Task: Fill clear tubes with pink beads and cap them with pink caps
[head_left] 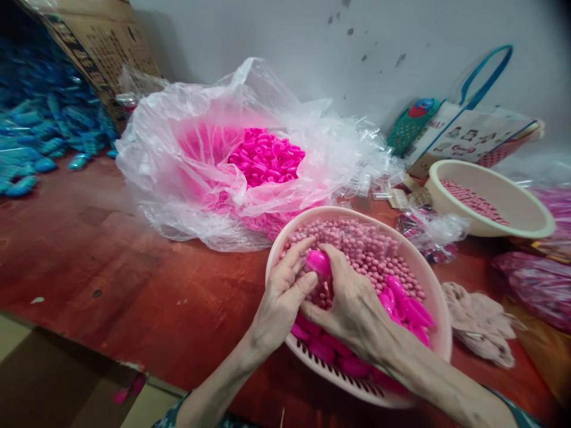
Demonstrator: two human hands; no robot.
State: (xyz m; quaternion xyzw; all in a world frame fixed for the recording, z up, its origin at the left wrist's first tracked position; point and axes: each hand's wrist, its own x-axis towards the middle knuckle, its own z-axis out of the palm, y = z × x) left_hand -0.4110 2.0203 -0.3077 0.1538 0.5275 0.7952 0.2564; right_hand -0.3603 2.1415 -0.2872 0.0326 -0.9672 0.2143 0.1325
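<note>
Our left hand [283, 291] and right hand [357, 306] pinch a glossy, rounded magenta plastic piece [318, 263] between curled fingers, above a round pale-pink plastic basket [439, 315]. Around it in the basket lie small dusty-pink beads [366, 246] and bright magenta plastic pieces [404, 306]. Beyond sits a translucent plastic bag [165, 148], open, holding small hot-pink pieces [267, 157].

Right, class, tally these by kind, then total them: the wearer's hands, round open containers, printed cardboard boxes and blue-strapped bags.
Hands: 2 (left hand, right hand)
Round open containers: 2 (pink basket, cream bowl)
Printed cardboard box: 1
Blue-strapped bag: 1
Total: 6
</note>
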